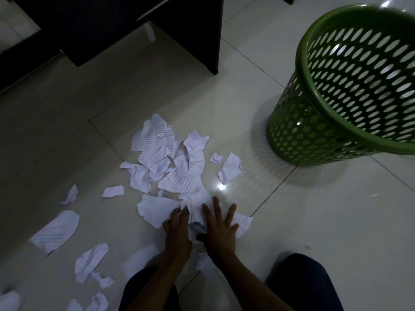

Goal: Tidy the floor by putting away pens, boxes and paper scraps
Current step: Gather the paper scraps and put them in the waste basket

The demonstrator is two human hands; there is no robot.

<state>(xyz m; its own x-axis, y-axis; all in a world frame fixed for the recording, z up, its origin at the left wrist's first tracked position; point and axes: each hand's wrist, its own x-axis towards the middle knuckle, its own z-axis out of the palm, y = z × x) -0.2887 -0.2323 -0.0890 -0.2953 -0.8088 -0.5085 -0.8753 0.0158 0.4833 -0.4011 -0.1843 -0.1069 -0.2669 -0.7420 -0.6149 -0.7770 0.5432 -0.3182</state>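
Paper scraps (177, 180) lie bunched under both hands on the floor (314, 221). Left hand (177, 230) fingers curl into the nearest sheet, and right hand (221, 230) fingers splay wide, pressing flat. Rake both hands inward and compact the pile before lifting it toward the green basket (306, 86), which stands well apart on the right.

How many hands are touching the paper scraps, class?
2. The left hand, fingers curled, and the right hand, fingers spread flat, lie side by side on the paper scraps at the pile's near edge.
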